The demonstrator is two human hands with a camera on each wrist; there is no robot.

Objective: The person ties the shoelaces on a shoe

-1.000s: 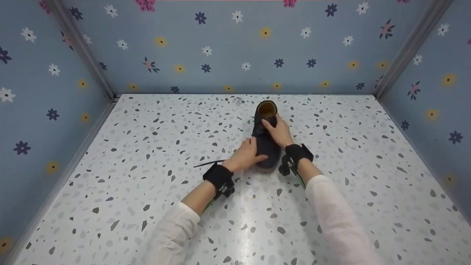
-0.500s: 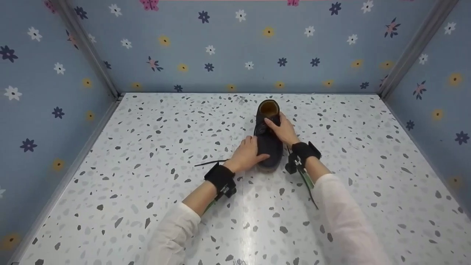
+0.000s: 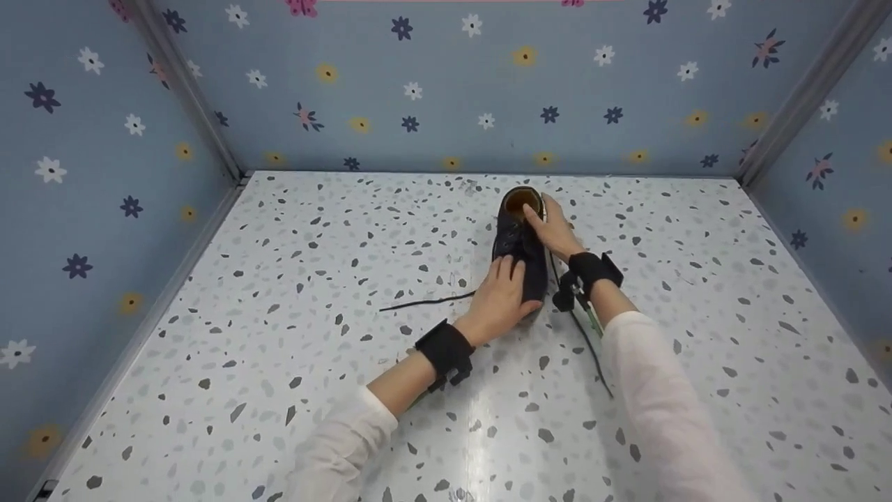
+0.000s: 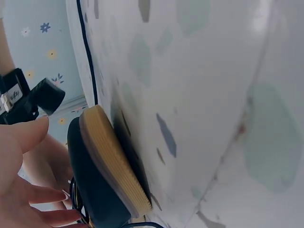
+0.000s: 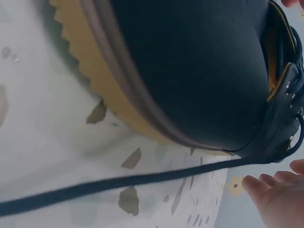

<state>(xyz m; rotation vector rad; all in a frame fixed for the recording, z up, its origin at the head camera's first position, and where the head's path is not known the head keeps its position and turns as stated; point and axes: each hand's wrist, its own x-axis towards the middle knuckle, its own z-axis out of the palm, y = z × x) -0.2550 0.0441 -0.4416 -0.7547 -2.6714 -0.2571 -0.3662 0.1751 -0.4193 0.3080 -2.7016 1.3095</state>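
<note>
A dark navy lace-up shoe with a tan lining stands on the floor, toe towards me. Its cream ridged sole shows in the left wrist view. My left hand lies over the front of the shoe, fingers extended towards the laces and thumb across the toe. At the collar, my right hand grips the shoe's right side, thumb at the opening and fingers along the outside. One loose lace end trails left on the floor. The other lace end runs down beside my right wrist.
White speckled flooring surrounds the shoe. Blue floral panels enclose it at the back and both sides, meeting at grey corner posts. Black straps with cameras sit on both wrists.
My left hand has moved from the shoe's left side onto its top. The right hand has slid up from the lacing to the collar. More of both lace ends shows. The head view has shifted slightly.
</note>
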